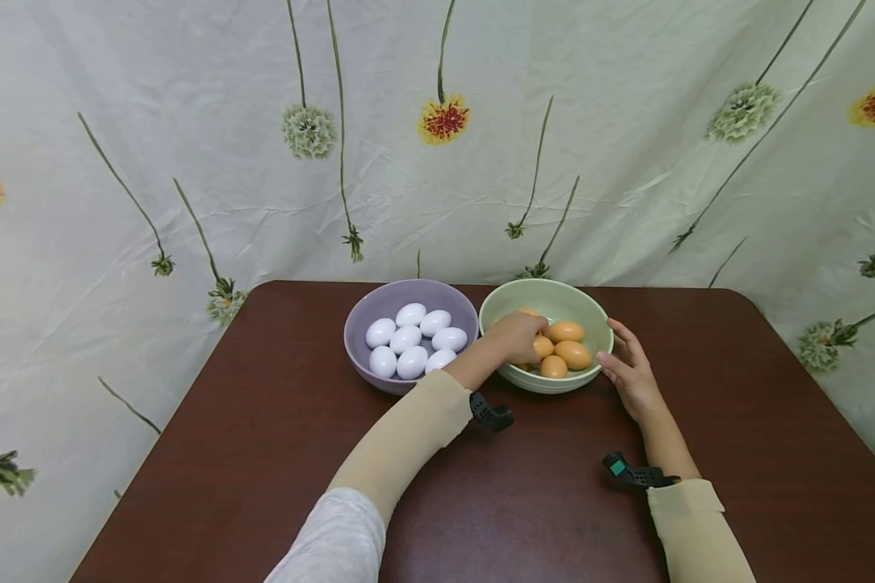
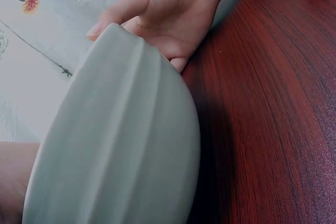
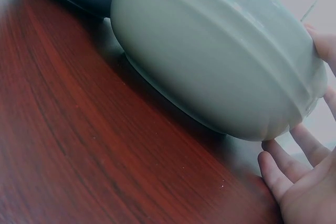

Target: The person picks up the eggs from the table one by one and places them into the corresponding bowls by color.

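In the head view, a green bowl [image 1: 506, 293] holds several brown eggs [image 1: 573, 355]. My left hand [image 1: 516, 337] reaches over its near left rim, fingers down among the eggs. Its fingertips are hidden, so whether they pinch an egg does not show. My right hand [image 1: 629, 374] rests against the bowl's right side, thumb near the rim. In the right wrist view, the spread fingers [image 3: 289, 167] touch the outside of the bowl low down. The left wrist view shows mostly the bowl's ribbed wall [image 2: 118, 129], with the right hand behind it.
Left of the green bowl, right beside it, stands a purple bowl [image 1: 357, 340] with several white eggs [image 1: 406, 339]. Both bowls sit near the far edge of the dark brown table [image 1: 554, 494]. A flower-patterned cloth [image 1: 408, 194] hangs behind.
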Tool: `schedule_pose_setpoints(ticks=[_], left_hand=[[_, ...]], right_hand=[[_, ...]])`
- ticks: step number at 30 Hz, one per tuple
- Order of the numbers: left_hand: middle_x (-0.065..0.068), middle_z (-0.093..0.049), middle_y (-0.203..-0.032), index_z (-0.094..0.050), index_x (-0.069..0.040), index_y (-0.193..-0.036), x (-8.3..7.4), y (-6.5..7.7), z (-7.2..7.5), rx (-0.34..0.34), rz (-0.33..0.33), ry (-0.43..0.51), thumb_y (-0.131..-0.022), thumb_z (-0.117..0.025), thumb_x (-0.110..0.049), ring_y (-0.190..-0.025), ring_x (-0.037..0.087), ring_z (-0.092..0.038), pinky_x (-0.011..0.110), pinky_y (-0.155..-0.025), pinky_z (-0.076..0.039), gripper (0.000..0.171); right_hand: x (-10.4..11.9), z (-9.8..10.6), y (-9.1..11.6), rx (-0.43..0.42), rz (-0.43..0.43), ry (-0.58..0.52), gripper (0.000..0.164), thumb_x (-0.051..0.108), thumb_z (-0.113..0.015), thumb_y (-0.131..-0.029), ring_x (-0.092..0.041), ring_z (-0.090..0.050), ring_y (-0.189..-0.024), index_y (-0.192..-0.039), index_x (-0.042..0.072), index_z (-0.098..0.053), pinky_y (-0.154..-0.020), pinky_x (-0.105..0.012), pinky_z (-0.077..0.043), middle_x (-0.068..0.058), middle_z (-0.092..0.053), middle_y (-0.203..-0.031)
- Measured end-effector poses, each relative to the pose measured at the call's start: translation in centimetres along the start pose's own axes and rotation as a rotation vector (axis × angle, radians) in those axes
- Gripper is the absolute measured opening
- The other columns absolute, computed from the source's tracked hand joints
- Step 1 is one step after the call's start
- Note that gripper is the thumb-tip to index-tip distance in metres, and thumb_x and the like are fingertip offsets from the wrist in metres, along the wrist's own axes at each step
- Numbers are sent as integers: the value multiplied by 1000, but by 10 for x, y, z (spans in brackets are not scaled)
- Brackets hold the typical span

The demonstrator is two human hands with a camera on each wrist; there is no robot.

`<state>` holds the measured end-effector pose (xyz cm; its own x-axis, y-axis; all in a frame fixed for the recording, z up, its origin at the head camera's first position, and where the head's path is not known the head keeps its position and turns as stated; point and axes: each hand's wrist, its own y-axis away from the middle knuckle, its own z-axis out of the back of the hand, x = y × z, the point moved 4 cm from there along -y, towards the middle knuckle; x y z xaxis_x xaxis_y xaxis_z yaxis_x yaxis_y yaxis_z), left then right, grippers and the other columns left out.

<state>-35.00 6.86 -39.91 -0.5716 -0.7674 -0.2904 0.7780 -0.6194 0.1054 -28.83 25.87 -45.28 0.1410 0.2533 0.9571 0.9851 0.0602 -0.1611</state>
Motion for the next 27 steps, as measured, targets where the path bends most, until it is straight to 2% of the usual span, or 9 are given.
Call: schedule_pose_setpoints(ticks=[6,10,16,22,27], left_hand=[[-1,-65,-116,-63,-16,-122,2,-1,-3,3,14,18,-82,-73,-16,-97,12,-56,25,-81,-44,41],[-1,-65,-114,-64,-14,-121,2,0,-1,-28,-1,66,-81,-72,-16,-98,12,-56,24,-84,-44,41],[3,-66,-115,-64,-11,-121,3,3,3,-93,-26,178,-81,-70,-12,-105,15,-58,24,-91,-43,40],[3,-66,-117,-64,-11,-122,6,4,3,-136,-11,272,-86,-69,-17,-110,13,-58,22,-93,-42,36],[7,-65,-121,-63,-6,-124,9,6,5,-198,-55,435,-90,-67,-17,-114,17,-58,22,-96,-41,35]], right_hand=[[-1,1,0,-6,-16,16,54,-2,-55,-94,-15,-49,-112,-143,18,-42,-85,-21,-46,-8,-34,-135],[-2,1,-1,-8,-26,23,54,-2,-55,-95,-15,-48,-113,-143,19,-42,-86,-21,-46,-7,-34,-135],[-1,1,-1,-5,-24,41,54,-1,-56,-95,-15,-49,-113,-144,19,-41,-87,-21,-46,-9,-32,-138],[-2,2,-1,-6,-16,25,53,-1,-56,-95,-13,-51,-111,-142,21,-44,-87,-21,-46,-8,-34,-136],[-1,1,-1,-5,-13,26,53,-1,-56,-95,-14,-50,-111,-141,22,-45,-86,-21,-47,-7,-36,-134]])
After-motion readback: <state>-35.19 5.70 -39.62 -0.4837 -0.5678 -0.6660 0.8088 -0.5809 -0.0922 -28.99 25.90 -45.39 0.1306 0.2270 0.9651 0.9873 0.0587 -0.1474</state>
